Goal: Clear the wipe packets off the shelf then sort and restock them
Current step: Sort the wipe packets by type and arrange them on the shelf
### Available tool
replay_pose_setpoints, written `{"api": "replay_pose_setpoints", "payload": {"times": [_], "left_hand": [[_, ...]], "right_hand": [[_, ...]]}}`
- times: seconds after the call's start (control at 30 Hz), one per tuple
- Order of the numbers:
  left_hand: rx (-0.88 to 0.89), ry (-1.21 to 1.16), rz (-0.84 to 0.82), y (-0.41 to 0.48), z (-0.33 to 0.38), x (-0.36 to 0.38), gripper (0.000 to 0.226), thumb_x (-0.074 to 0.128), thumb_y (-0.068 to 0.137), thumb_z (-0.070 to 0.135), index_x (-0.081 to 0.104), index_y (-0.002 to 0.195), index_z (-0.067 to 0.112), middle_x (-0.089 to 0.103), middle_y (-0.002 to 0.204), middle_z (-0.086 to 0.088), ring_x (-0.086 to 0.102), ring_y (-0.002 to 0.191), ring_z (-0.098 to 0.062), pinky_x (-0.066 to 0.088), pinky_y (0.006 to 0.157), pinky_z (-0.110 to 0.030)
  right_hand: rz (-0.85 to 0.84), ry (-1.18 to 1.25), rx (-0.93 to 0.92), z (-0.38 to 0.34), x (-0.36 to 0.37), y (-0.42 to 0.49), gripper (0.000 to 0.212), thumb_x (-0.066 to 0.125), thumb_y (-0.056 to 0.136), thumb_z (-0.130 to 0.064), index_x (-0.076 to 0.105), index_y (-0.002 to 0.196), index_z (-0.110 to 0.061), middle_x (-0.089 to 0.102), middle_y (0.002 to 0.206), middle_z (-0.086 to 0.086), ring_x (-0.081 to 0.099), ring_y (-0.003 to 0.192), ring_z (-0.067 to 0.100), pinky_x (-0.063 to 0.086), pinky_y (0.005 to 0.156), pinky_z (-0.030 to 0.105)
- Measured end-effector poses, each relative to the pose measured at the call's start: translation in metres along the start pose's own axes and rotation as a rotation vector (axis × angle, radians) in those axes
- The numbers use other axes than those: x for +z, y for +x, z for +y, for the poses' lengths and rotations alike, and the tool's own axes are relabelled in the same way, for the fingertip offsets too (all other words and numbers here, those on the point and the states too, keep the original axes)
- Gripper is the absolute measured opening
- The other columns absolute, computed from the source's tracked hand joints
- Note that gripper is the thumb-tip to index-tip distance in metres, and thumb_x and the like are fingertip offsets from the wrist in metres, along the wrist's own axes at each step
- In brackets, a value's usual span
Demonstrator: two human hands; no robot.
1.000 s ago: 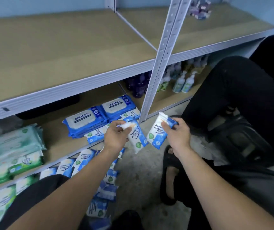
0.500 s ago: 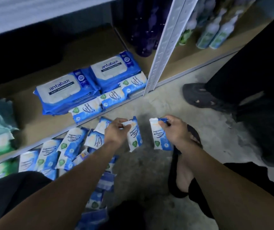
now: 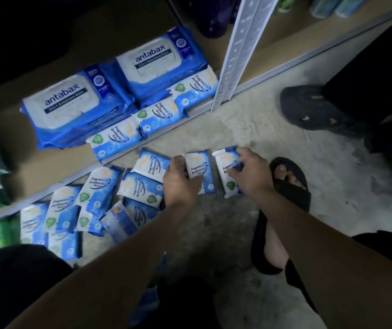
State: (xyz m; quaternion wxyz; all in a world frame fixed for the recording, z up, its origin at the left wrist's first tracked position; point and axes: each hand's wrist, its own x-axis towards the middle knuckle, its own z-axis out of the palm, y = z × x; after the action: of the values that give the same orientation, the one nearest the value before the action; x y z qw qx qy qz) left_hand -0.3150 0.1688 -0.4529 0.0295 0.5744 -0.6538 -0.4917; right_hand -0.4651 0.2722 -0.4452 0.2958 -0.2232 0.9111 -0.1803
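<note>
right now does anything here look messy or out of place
Yes: the blue packets on the floor lie in a loose heap, overlapping at mixed angles, unlike the neat row on the shelf edge. The left hand holds one packet, the right hand another.

Two large antabax packs (image 3: 69, 108) and three small wipe packets (image 3: 116, 138) on the shelf (image 3: 12, 143). One more packet (image 3: 199, 168) in the left hand (image 3: 179, 184), one in the right hand (image 3: 252, 174); roughly nine overlapping on the floor (image 3: 237, 129).
</note>
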Motion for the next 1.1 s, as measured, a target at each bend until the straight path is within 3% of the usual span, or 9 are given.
{"api": "replay_pose_setpoints", "payload": {"times": [0.17,0.4,0.5,0.63,0.73,0.8,0.9,1.03,1.1], "left_hand": [[-0.088,0.089,0.078,-0.017,-0.010,0.021,0.047,0.084,0.076,0.033,0.057,0.112,0.017,0.067,0.111,-0.003,0.067,0.096,-0.021,0.058,0.085,-0.042],[-0.123,0.121,-0.019,-0.011,-0.005,0.023,0.037,0.084,0.077,0.034,0.059,0.098,0.016,0.068,0.100,-0.001,0.065,0.087,-0.017,0.047,0.070,-0.027],[-0.129,0.097,-0.052,-0.013,0.002,0.018,0.033,0.081,0.082,0.028,0.053,0.098,0.018,0.064,0.092,0.002,0.062,0.085,-0.018,0.046,0.070,-0.027],[-0.119,-0.040,-0.095,-0.014,0.013,-0.011,0.027,0.078,0.085,0.024,0.056,0.102,0.023,0.063,0.094,0.009,0.060,0.084,-0.008,0.041,0.055,-0.010],[-0.118,-0.132,-0.089,-0.013,0.021,-0.053,0.026,0.078,0.084,0.027,0.063,0.105,0.023,0.070,0.104,0.002,0.068,0.086,-0.016,0.053,0.064,-0.027],[-0.125,-0.213,-0.076,-0.011,0.025,-0.086,0.024,0.077,0.085,0.025,0.065,0.106,0.024,0.072,0.107,-0.001,0.070,0.087,-0.021,0.059,0.073,-0.037],[-0.145,-0.345,-0.068,-0.010,0.029,-0.120,0.021,0.076,0.087,0.015,0.065,0.105,0.020,0.071,0.105,-0.005,0.068,0.078,-0.018,0.060,0.075,-0.036],[-0.243,-0.476,-0.027,-0.004,0.033,-0.138,0.013,0.075,0.087,0.007,0.067,0.092,0.015,0.070,0.088,-0.013,0.062,0.071,-0.028,0.057,0.075,-0.039],[-0.269,-0.586,0.069,0.006,0.023,-0.203,0.013,0.075,0.086,0.004,0.067,0.090,0.014,0.071,0.089,-0.013,0.062,0.073,-0.029,0.058,0.078,-0.040]], "right_hand": [[0.023,-0.015,0.096,0.011,0.013,-0.007,0.059,0.083,0.077,-0.028,0.058,0.129,-0.014,0.069,0.112,0.011,0.063,0.107,0.030,0.053,0.091,0.039],[-0.026,-0.066,0.145,0.010,0.017,-0.007,0.035,0.076,0.085,-0.035,0.067,0.106,-0.008,0.067,0.107,0.012,0.063,0.095,0.027,0.046,0.073,0.030],[-0.022,0.015,0.204,0.005,0.010,-0.010,0.030,0.070,0.091,-0.031,0.064,0.110,-0.009,0.068,0.108,0.009,0.064,0.098,0.026,0.046,0.074,0.029],[0.054,0.193,0.278,-0.005,-0.003,-0.013,0.027,0.071,0.090,-0.030,0.065,0.107,-0.010,0.069,0.099,0.004,0.064,0.093,0.021,0.041,0.072,0.025],[0.077,0.386,0.332,-0.027,-0.009,-0.016,0.026,0.074,0.085,-0.033,0.068,0.100,-0.012,0.069,0.090,-0.001,0.067,0.087,0.019,0.048,0.069,0.026],[0.064,0.543,0.360,-0.046,-0.008,-0.018,0.034,0.078,0.074,-0.040,0.069,0.092,-0.013,0.073,0.088,0.000,0.072,0.084,0.022,0.059,0.078,0.038],[0.032,0.736,0.358,-0.057,0.001,-0.021,0.041,0.076,0.059,-0.040,0.069,0.087,-0.011,0.075,0.084,0.006,0.074,0.079,0.028,0.061,0.077,0.053],[0.009,0.936,0.425,-0.076,0.003,-0.022,0.021,0.077,0.081,-0.013,0.068,0.096,-0.001,0.075,0.092,0.016,0.075,0.085,0.034,0.062,0.074,0.048],[-0.029,0.977,0.376,-0.139,0.020,-0.030,0.011,0.075,0.085,-0.009,0.067,0.092,-0.006,0.076,0.093,0.015,0.075,0.084,0.031,0.063,0.074,0.045]]}}
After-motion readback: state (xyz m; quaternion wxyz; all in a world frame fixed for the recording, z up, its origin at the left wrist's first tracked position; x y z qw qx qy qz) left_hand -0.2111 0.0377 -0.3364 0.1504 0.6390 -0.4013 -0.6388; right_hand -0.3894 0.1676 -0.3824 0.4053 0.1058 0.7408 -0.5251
